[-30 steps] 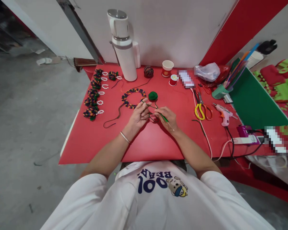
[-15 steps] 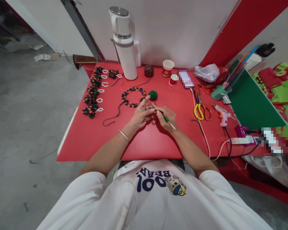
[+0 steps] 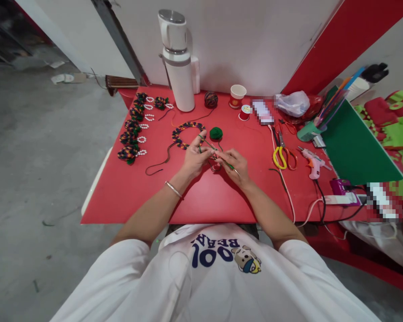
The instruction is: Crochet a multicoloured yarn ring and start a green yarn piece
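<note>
My left hand (image 3: 195,157) is raised over the red table, its index finger stretched up with green yarn (image 3: 207,141) looped round it. Its thumb and other fingers pinch the yarn work, whose small stitches I cannot make out. Closed round a crochet hook (image 3: 232,167) with a green grip, my right hand (image 3: 237,166) meets the left at the fingertips. Just behind them lies a green yarn ball (image 3: 216,133), its strand trailing down towards the hands. A multicoloured crocheted ring (image 3: 175,135) rests flat behind my left hand, with a dark yarn tail (image 3: 168,154).
Multicoloured yarn pieces with white bead loops (image 3: 128,153) line the table's left side. At the back stand a white flask (image 3: 179,80), a dark yarn ball (image 3: 211,99), a paper cup (image 3: 237,96) and a thread spool (image 3: 245,112). Scissors (image 3: 280,157) and a pink glue gun (image 3: 314,165) lie right.
My left index finger has lifted and tilted left, drawing the yarn out. The right hand has turned slightly with the hook. The whole view has shifted a little.
</note>
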Action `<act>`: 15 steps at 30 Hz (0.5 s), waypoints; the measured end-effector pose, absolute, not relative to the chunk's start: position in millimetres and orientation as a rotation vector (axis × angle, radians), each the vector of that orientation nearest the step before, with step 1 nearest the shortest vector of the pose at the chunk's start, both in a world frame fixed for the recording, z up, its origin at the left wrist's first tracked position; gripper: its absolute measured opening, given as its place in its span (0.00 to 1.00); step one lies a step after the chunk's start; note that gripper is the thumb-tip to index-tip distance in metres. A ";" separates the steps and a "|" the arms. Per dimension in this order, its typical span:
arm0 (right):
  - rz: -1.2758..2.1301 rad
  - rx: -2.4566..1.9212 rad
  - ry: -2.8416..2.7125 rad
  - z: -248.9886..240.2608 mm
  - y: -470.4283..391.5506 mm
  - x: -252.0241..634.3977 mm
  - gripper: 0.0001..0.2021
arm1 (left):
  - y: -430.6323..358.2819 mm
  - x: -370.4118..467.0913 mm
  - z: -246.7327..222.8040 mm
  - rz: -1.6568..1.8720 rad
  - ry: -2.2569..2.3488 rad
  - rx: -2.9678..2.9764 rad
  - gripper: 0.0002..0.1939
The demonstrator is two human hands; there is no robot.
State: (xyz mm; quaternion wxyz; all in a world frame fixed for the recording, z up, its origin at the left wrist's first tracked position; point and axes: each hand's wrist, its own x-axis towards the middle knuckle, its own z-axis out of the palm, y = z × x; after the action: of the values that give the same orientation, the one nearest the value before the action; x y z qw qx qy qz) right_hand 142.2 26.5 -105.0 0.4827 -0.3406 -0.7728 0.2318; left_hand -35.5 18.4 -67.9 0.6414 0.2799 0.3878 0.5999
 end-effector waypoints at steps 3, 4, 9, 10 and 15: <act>0.643 -0.763 -1.816 -102.3 24.5 139.9 0.11 | 18.4 -40.7 -67.6 1.244 0.827 0.564 0.53; 0.671 -0.754 -1.799 -100.3 24.2 139.8 0.10 | 18.4 -42.6 -67.4 1.203 0.804 0.539 0.52; 0.991 -0.822 -1.732 -92.7 30.4 145.4 0.12 | 19.0 -46.3 -68.2 1.115 0.803 0.530 0.51; 1.037 -0.847 -1.709 -93.0 32.5 146.4 0.13 | 19.0 -45.3 -69.4 1.124 0.829 0.549 0.52; 0.752 -0.934 -1.793 -103.7 33.2 142.4 0.14 | 18.0 -34.3 -77.3 1.307 0.973 0.580 0.56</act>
State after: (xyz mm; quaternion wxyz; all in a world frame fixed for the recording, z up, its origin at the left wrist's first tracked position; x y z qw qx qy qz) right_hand 142.4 33.2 -103.7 0.4726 -0.3816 -0.7325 0.3073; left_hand -34.3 18.0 -77.3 0.6489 0.2552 0.4280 0.5750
